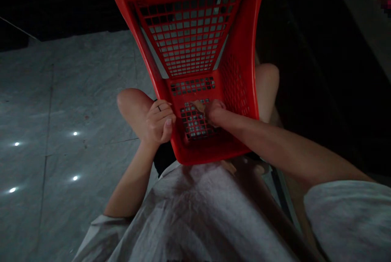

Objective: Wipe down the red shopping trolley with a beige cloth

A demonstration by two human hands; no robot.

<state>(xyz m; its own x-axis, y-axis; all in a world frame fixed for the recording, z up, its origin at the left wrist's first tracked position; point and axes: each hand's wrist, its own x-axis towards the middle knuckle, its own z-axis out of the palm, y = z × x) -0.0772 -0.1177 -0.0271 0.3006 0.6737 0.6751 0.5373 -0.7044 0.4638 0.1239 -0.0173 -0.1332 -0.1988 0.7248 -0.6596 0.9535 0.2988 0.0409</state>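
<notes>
A red plastic shopping basket with grid walls rests tilted on my lap, its open side toward me. My left hand, a ring on one finger, is curled round the basket's left edge near the bottom. My right hand reaches inside the basket and its fingers are closed against the grid floor; what they pinch, if anything, is too small and dark to name. My bare knees show on either side of the basket.
A pale marble-tiled floor with light reflections spreads to the left. A dark area lies to the right and behind the basket. A light counter or shelf edge shows at the top right.
</notes>
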